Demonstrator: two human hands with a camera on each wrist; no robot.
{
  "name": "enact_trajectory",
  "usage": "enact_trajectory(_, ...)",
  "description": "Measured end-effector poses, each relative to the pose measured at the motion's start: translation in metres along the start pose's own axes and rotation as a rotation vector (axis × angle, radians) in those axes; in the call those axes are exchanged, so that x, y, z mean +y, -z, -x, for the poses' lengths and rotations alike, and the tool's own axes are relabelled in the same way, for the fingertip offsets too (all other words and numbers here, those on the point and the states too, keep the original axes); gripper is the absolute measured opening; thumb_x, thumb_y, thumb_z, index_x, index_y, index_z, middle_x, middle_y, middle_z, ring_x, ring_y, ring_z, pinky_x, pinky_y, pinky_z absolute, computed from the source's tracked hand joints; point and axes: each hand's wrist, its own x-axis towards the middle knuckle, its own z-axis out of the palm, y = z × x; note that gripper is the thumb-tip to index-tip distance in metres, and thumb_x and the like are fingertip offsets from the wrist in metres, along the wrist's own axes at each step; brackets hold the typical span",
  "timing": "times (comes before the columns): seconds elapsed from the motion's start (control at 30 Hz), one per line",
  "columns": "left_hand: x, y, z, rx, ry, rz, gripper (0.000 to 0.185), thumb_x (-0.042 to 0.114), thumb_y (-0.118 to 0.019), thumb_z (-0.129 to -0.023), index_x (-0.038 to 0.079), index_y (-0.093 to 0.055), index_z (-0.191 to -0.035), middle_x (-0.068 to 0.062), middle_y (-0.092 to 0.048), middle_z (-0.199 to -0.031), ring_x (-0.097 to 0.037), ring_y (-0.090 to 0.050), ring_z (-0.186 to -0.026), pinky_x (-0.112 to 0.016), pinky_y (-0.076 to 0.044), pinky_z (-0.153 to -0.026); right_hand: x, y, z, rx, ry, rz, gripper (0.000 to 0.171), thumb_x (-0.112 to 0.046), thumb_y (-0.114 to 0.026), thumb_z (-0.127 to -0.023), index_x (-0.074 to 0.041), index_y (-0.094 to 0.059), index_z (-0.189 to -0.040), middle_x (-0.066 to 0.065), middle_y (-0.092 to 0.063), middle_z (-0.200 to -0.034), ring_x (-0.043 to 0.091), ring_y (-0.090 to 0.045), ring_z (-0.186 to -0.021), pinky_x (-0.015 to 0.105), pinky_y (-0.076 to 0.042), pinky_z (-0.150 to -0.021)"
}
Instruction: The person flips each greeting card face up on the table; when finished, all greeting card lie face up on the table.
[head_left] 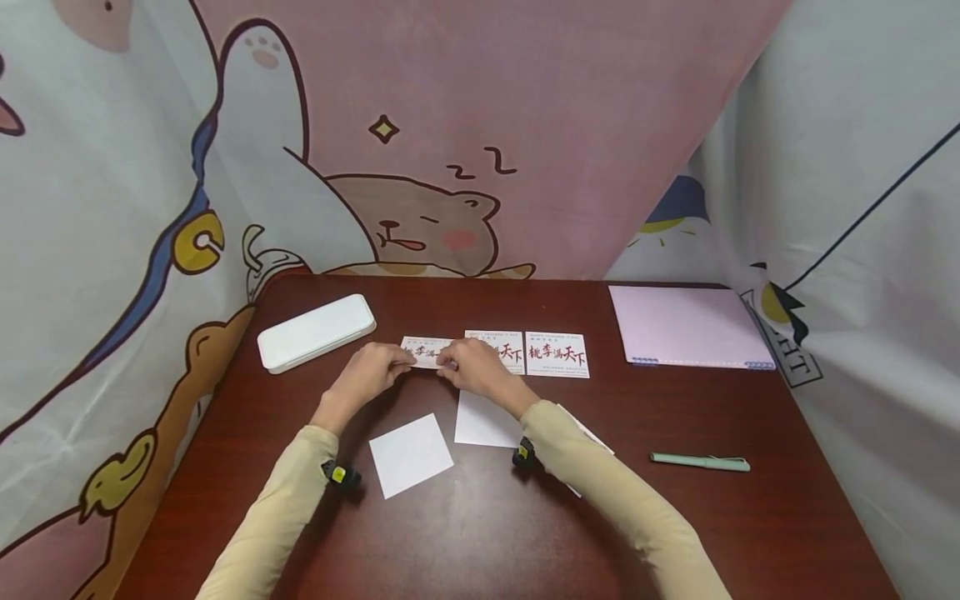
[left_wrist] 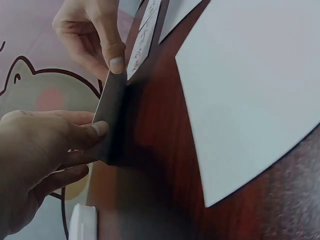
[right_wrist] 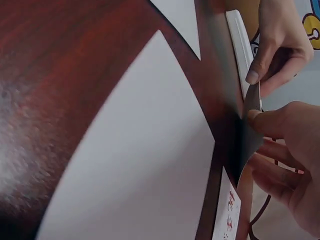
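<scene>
A printed card with dark red calligraphy is held tilted up from the table near its far edge. My left hand pinches one end between thumb and fingers. The other end is pinched by my right hand. In the left wrist view the card shows its shaded near face, with a thumb on it from each hand. Just right of it lies a second printed card, partly covered by my right hand, and beside that a third printed card.
Closer in lie a blank white card and another white card; a further card is mostly under the right forearm. A white case stands left, a pink folder back right, a green pen right.
</scene>
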Motion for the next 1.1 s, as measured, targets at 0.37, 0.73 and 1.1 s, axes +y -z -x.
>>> enact_trajectory(0.37,-0.006,-0.019,-0.002,0.008,-0.024,-0.009,0.012,0.012,-0.073,-0.077,0.014,-0.073,-0.089,0.003,-0.071,-0.088,-0.013,-0.066,-0.085,-0.033,-0.053,-0.075,0.003,-0.013,0.004,-0.03,-0.005,0.126,0.01,-0.022,-0.066,-0.082,-0.021,-0.068,-0.072,-0.008,-0.064,-0.067,0.008,-0.056,-0.06,0.025,-0.046,-0.052)
enact_trajectory(0.73,-0.011,-0.023,-0.009,0.01,0.013,0.005,0.012,0.012,-0.073,-0.077,0.013,-0.074,-0.089,0.0,-0.07,-0.093,-0.015,-0.066,-0.089,-0.034,-0.052,-0.08,0.006,-0.015,0.002,0.011,-0.026,0.162,0.009,-0.022,-0.067,-0.081,-0.021,-0.069,-0.073,-0.007,-0.066,-0.069,0.011,-0.06,-0.062,0.027,-0.049,-0.055)
enact_trajectory(1.1,-0.007,-0.023,-0.007,-0.021,0.054,-0.026,0.012,0.012,-0.071,-0.078,0.014,-0.072,-0.09,0.0,-0.069,-0.095,-0.018,-0.064,-0.093,-0.035,-0.051,-0.083,0.01,-0.019,0.002,0.024,-0.039,0.141,0.005,-0.024,-0.068,-0.081,-0.022,-0.072,-0.081,-0.008,-0.069,-0.076,0.01,-0.062,-0.066,0.028,-0.05,-0.056)
